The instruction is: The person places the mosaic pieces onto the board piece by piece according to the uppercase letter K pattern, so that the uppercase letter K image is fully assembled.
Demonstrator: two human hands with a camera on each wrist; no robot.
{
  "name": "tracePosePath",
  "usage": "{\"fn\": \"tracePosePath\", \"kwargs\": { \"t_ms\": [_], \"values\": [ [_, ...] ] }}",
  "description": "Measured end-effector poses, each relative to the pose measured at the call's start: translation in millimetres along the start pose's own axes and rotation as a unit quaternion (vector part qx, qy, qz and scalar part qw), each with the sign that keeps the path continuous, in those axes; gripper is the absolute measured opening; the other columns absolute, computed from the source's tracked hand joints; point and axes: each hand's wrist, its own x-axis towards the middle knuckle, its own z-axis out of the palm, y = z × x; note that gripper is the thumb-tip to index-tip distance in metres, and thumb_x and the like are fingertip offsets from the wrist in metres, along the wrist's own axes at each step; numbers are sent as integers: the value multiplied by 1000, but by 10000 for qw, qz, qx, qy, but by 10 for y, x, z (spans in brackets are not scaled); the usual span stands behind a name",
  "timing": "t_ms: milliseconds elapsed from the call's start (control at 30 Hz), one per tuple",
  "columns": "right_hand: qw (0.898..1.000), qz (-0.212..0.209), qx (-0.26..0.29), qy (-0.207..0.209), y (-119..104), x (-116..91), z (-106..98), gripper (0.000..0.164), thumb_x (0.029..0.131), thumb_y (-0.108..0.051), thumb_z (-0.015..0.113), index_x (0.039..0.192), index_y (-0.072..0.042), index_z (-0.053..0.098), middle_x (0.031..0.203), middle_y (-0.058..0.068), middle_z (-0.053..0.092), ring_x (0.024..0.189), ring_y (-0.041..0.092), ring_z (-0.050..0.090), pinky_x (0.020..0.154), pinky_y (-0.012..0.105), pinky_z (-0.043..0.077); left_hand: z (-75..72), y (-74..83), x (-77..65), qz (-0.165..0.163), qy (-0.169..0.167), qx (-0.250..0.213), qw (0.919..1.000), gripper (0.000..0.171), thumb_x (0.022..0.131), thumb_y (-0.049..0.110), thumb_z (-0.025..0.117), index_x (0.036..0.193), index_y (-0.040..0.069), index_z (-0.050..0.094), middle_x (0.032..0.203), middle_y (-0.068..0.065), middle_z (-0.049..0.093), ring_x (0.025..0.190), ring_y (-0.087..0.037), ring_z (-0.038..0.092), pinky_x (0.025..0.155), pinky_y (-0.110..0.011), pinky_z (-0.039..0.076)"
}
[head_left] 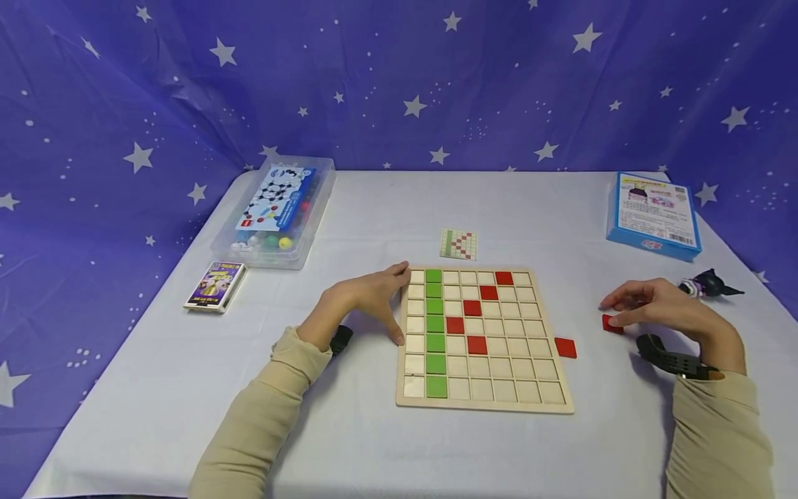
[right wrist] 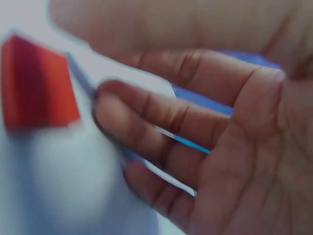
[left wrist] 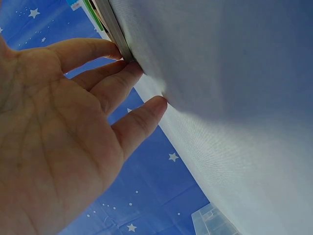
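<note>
My left hand [head_left: 374,294] rests along the left edge of a wooden grid board [head_left: 483,407], fingers spread and fairly straight. In the left wrist view, fingertips touch the board's side [left wrist: 115,29]. A column of green tiles [head_left: 435,324] and several red tiles [head_left: 472,308] sit in the board's squares. My right hand [head_left: 663,308] is over a red tile [head_left: 613,324] on the table, right of the board. Its thumb overlaps that tile in the head view; the right wrist view shows the red piece [right wrist: 41,85] apart from the visible fingertips. Another red tile [head_left: 566,348] lies against the board's right edge.
A pattern card [head_left: 458,244] lies behind the board. A clear plastic case [head_left: 274,211] and a small card box [head_left: 215,287] are on the left. A blue box [head_left: 653,215] stands at the back right, with a black figurine [head_left: 711,283] in front of it.
</note>
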Motion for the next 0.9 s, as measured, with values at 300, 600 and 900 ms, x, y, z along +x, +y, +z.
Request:
{"fn": "tracePosePath", "kwargs": {
  "t_ms": [300,600,900],
  "values": [
    [9964,500,-681,124,29,10,-10,42,78,-29,77,106,0,66,94,6,62,86,19,49,69,28,38,11,-4,12,40,-15,24,10000,126,67,43,87,155,3,6,163,-13,-5,151,-26,1,121,-41,18],
    [9957,531,-558,520,2,35,2,37,80,-27,76,97,1,61,86,4,61,78,14,49,66,26,38,5,9,7,82,-12,43,10000,126,67,43,87,154,3,5,162,-14,-5,151,-27,1,121,-41,18],
    [9960,-277,-150,836,-201,212,205,29,78,-11,75,101,2,62,88,9,64,73,10,52,64,22,44,8,-8,25,27,-18,82,10000,128,66,44,87,155,4,4,163,-12,-6,151,-25,0,121,-39,18]
  ]
}}
